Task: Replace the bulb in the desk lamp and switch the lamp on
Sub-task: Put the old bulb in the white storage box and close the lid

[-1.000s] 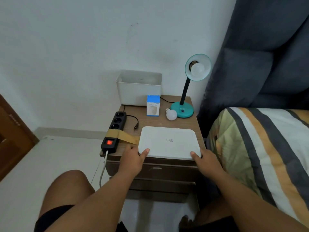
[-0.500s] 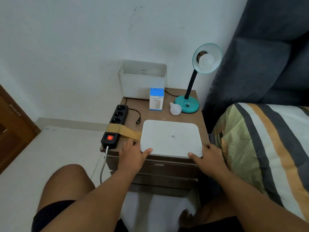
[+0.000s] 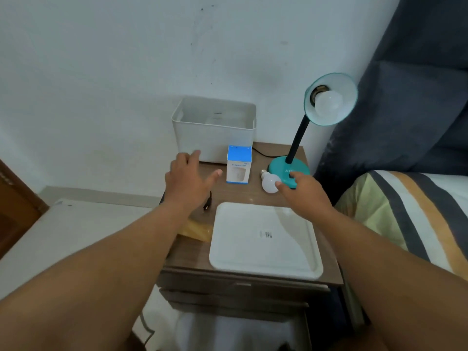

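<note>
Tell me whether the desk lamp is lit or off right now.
Off. The bulb in the lamp shade looks plain matte white with no glow, and it casts no bright patch on the wall behind.

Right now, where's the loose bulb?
The loose bulb lies on the nightstand between the blue box and the teal lamp base, at the right hand fingertips.

Blue-and-white bulb box (image 3: 239, 164): one line of dark print on its front, too blurred to read. Teal lamp base (image 3: 287, 168): raised letters beginning "AT". White tray (image 3: 265, 238): small barcode-like sticker, characters illegible.
</note>
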